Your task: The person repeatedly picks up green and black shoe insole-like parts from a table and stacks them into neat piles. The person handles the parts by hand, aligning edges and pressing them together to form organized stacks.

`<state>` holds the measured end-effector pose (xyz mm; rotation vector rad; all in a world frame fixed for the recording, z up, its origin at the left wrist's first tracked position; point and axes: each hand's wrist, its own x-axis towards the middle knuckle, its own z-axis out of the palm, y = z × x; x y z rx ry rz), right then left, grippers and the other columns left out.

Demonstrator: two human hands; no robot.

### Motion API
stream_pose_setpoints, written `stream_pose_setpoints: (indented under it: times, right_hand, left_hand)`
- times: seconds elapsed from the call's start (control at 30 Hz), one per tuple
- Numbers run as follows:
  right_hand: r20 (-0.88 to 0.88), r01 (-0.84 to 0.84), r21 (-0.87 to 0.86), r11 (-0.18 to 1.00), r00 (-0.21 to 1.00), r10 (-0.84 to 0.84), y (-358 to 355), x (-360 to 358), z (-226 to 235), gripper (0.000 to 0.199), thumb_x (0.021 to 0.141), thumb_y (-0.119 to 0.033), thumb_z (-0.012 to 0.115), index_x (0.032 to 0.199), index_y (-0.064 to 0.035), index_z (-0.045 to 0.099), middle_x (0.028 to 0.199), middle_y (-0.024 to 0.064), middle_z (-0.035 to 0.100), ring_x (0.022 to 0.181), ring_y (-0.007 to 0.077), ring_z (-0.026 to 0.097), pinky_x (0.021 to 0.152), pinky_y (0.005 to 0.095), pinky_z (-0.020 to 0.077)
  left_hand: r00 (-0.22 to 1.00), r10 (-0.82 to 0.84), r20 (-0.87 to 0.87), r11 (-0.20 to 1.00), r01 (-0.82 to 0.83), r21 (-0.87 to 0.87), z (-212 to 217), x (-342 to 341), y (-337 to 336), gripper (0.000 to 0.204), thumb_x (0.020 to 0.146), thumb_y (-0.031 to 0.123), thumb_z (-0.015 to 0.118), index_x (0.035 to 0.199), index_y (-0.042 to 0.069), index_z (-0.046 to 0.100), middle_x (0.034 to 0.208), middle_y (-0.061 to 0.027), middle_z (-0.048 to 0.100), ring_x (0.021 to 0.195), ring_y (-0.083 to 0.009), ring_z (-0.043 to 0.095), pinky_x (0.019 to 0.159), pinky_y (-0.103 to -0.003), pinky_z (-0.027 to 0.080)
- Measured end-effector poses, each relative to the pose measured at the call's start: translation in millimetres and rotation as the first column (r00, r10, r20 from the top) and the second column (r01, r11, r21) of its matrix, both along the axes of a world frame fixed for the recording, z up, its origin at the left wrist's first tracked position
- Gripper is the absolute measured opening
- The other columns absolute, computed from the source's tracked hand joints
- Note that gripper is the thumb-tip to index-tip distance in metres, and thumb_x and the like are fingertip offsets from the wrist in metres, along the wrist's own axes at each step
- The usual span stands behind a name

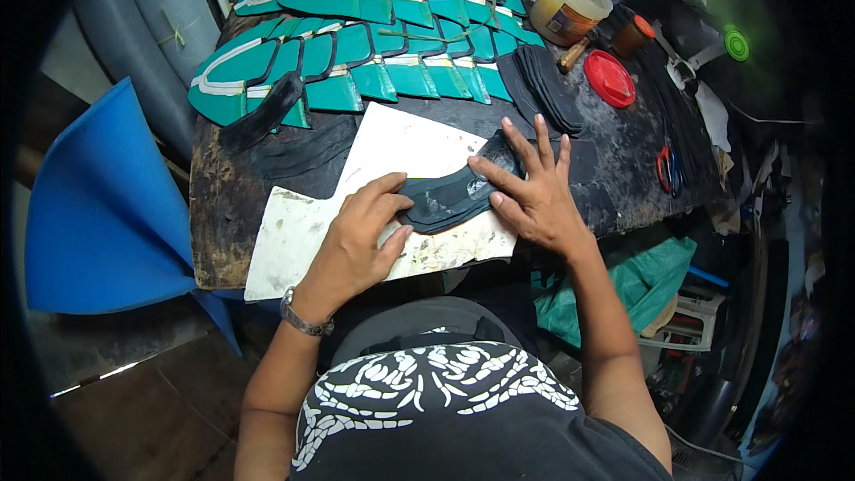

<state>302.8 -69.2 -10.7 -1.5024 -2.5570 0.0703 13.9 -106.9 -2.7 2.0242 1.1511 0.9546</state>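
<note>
Dark, glue-stained counter [623, 169] crowded at far side with rows of teal cut pieces [383, 44]; near edge close under hands. White board [392, 151] laid at near edge. Black shaped piece [450, 196] laid flat on board, long axis left-low to right-high, spanned between both hands. Left hand [361, 236] curled, fingertips pinched at piece's left end. Right hand [534, 187] open, fingers spread, pressed flat on right end. Open room only on board's bare left part.
</note>
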Motion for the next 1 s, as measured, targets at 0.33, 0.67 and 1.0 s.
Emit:
stream_pose_setpoints:
  times: [0.33, 0.67, 1.0]
  right_hand:
    - [0.009, -0.042, 0.075, 0.996, 0.999, 0.041, -31.9, -47.2, 3.9, 0.053, 0.093, -0.046, 0.056, 0.145, -0.0322, 0.052, 0.164, 0.0128, 0.023, 0.152, 0.0452, 0.004, 0.107, 0.0794, -0.0005]
    - [-0.06, -0.171, 0.056, 0.984, 0.983, 0.174, -35.7, -84.8, -0.7, 0.048, 0.094, -0.047, 0.056, 0.141, -0.0369, 0.055, 0.165, 0.0115, 0.021, 0.152, 0.0447, 0.006, 0.107, 0.0786, -0.0046]
    - [-0.3, -0.262, -0.13, 0.956, 0.93, 0.214, -51.7, -51.6, 10.6, 0.037, 0.093, -0.037, 0.055, 0.125, -0.028, 0.072, 0.166, 0.0132, 0.016, 0.153, 0.0414, -0.008, 0.113, 0.0687, -0.0094]
  left_hand:
    - [0.976, 0.145, 0.16, 0.986, -0.129, -0.108, -10.7, -4.9, 4.2, 0.036, 0.092, -0.008, 0.05, 0.128, -0.005, 0.051, 0.121, -0.0189, 0.062, 0.112, -0.0248, 0.067, 0.096, -0.034, 0.052]
    - [0.956, 0.214, 0.202, 0.973, -0.191, -0.126, -10.7, -1.4, 7.0, 0.038, 0.095, -0.006, 0.048, 0.133, -0.003, 0.053, 0.12, -0.0175, 0.06, 0.108, -0.0236, 0.066, 0.092, -0.033, 0.052]
    - [0.987, 0.137, -0.084, 0.988, -0.13, 0.084, -10.0, 11.6, 8.1, 0.032, 0.082, 0.009, 0.075, 0.113, 0.008, 0.075, 0.12, -0.0133, 0.058, 0.109, -0.029, 0.056, 0.094, -0.037, 0.047]
